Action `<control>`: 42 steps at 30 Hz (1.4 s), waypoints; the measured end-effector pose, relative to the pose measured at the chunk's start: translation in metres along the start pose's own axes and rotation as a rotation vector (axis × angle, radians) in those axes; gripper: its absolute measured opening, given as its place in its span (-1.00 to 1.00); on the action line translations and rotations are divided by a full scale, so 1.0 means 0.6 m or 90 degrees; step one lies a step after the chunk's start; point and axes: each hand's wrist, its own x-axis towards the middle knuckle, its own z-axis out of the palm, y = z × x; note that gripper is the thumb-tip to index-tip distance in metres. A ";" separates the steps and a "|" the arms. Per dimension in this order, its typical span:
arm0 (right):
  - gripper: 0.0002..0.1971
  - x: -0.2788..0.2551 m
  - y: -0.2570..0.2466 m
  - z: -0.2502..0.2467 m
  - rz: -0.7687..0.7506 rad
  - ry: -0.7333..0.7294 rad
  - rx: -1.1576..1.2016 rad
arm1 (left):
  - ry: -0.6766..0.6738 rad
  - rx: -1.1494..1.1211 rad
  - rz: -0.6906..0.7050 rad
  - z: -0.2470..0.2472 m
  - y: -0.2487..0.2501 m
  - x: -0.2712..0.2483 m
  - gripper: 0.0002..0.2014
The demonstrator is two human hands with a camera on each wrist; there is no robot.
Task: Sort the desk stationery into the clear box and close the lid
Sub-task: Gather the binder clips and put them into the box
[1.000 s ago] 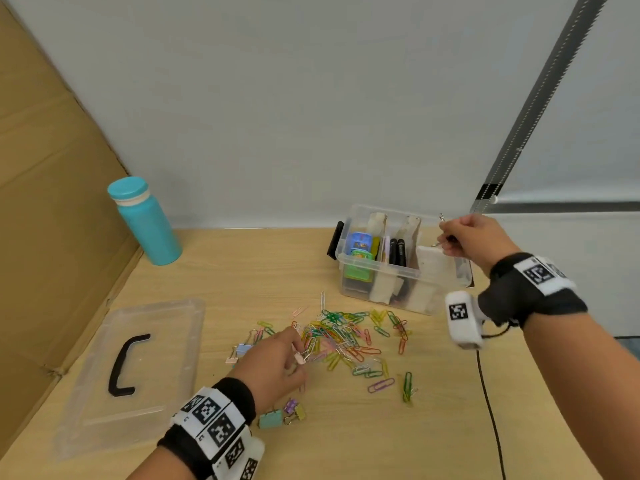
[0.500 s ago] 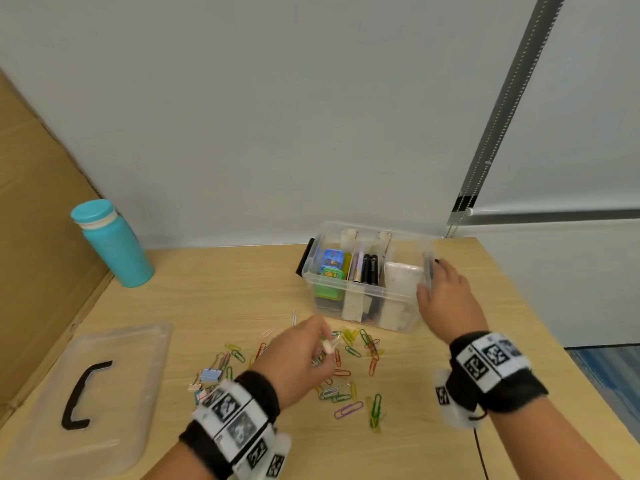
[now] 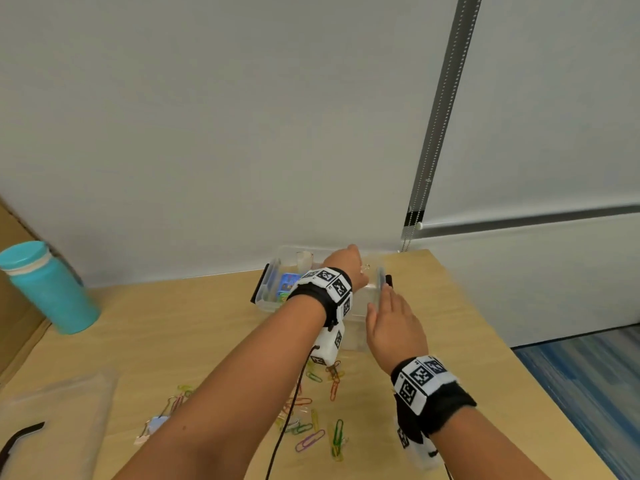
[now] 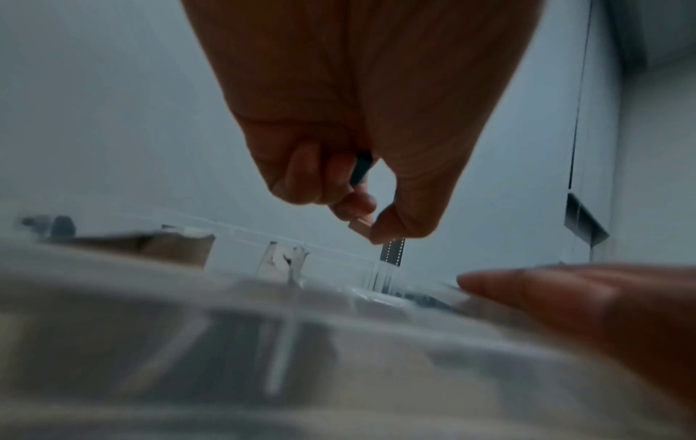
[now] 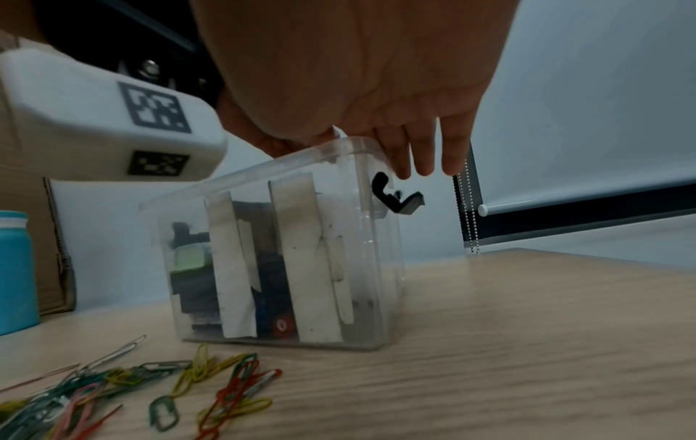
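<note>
The clear box (image 3: 273, 289) stands open at the back of the desk, with cardboard dividers (image 5: 301, 253) and stationery inside. My left hand (image 3: 362, 268) reaches over its right part and pinches a small pink clip (image 4: 360, 227) between thumb and fingertip above the box rim (image 4: 263, 297). My right hand (image 3: 384, 296) lies with straight fingers (image 5: 425, 160) against the box's right end, just above the black latch (image 5: 395, 196). Several coloured paper clips (image 3: 311, 427) lie loose on the desk in front of the box (image 5: 376, 268). The clear lid (image 3: 52, 427) lies flat at the lower left.
A teal bottle (image 3: 48, 289) stands at the left by a cardboard wall (image 3: 14, 306). The desk's right edge (image 3: 502, 341) runs close to the box. A black cable (image 3: 287, 410) hangs from my left wrist over the paper clips. A bead chain (image 5: 469, 208) hangs behind.
My left hand has lifted from the paper clip pile and crossed over the box with the clip. My right hand has dropped from above the box to its right end.
</note>
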 end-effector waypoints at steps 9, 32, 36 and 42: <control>-0.15 0.002 0.002 0.000 0.013 0.000 -0.011 | -0.078 -0.031 0.030 0.033 -0.024 0.033 -0.47; -0.51 -0.078 -0.097 -0.007 -0.120 0.129 0.089 | 0.006 -0.082 -0.216 -0.060 -0.414 -0.461 -0.76; -0.78 -0.144 -0.183 0.022 -0.313 -0.053 0.106 | -0.087 -0.049 -0.243 -0.034 -0.428 -0.481 -0.67; -0.79 -0.214 -0.270 0.090 -0.399 -0.408 0.065 | -0.161 0.034 -0.192 -0.005 -0.426 -0.485 -0.56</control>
